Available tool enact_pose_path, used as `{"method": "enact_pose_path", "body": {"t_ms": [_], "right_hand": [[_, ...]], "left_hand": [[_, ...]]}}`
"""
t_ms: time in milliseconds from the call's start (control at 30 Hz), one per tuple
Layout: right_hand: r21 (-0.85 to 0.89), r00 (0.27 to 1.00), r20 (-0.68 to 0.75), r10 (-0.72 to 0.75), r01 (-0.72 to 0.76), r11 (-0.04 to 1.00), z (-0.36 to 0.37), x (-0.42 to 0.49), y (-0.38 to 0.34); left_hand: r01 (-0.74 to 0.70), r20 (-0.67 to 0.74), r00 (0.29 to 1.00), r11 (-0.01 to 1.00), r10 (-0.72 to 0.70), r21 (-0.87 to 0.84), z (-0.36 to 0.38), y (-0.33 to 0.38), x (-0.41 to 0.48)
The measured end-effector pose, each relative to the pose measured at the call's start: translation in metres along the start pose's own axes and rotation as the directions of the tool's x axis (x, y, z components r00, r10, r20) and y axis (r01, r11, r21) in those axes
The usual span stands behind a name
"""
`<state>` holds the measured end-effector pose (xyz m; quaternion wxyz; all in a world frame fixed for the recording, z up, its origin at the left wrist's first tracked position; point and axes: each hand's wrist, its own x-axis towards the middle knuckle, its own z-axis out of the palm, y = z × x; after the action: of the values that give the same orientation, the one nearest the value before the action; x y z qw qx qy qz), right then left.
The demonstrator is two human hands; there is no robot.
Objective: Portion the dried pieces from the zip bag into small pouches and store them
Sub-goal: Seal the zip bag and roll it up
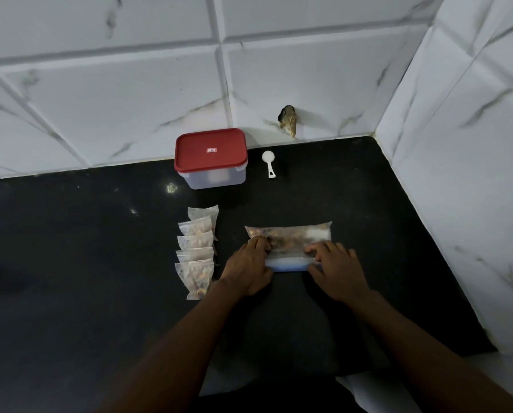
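Note:
The clear zip bag with brown dried pieces lies flat on the black counter, its blue zip strip toward me. My left hand presses on the bag's left end and my right hand presses on its right end, fingers over the zip strip. Left of the bag, several small filled pouches lie in an overlapping column. A clear storage box with a red lid stands shut at the back by the wall. A white scoop lies to the right of the box.
White marble-look tiled walls close the back and the right side, forming a corner. A chipped hole shows in the back wall above the scoop. The counter's front edge drops off at the lower right.

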<state>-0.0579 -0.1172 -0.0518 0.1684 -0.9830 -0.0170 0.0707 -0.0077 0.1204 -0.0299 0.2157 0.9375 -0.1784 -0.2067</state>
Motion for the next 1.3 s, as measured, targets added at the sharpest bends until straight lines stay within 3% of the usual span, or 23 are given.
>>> {"method": "enact_pose_path", "body": {"t_ms": [167,267,367,667,867,1000,1133,1300], "right_hand": [[-0.028,0.998,0.058,0.019,-0.017,0.999,-0.01,0.011,-0.003],[-0.086,0.997,-0.04,-0.07,0.066,0.994,-0.01,0.004,0.0],[-0.032,0.99,-0.082,-0.118,0.116,0.993,-0.006,-0.001,0.002],[-0.011,0.993,-0.056,-0.104,0.103,0.995,-0.006,0.004,0.005],[0.12,0.981,-0.15,-0.125,0.143,0.982,-0.004,-0.004,0.008],[-0.066,0.96,-0.218,-0.174,0.163,0.984,0.001,-0.01,0.011],[-0.153,0.971,-0.163,-0.174,0.149,0.977,0.003,-0.019,0.012],[-0.138,0.953,-0.239,-0.184,0.154,0.978,0.0,-0.019,0.013]], "left_hand": [[-0.024,-0.016,1.0,0.998,0.025,0.063,-0.001,0.001,0.002],[-0.135,-0.064,0.987,0.982,0.144,0.135,0.006,-0.007,-0.008],[-0.189,-0.098,0.973,0.963,0.21,0.191,0.012,-0.016,-0.016],[-0.116,-0.084,0.989,0.99,0.122,0.078,0.003,-0.012,-0.012],[-0.177,-0.081,0.978,0.968,0.193,0.176,0.004,-0.016,-0.016],[-0.197,-0.087,0.97,0.944,0.226,0.265,0.003,-0.018,-0.016],[-0.21,-0.078,0.969,0.943,0.237,0.257,0.002,-0.018,-0.015],[-0.257,-0.059,0.958,0.933,0.28,0.253,-0.005,-0.019,-0.011]]}}
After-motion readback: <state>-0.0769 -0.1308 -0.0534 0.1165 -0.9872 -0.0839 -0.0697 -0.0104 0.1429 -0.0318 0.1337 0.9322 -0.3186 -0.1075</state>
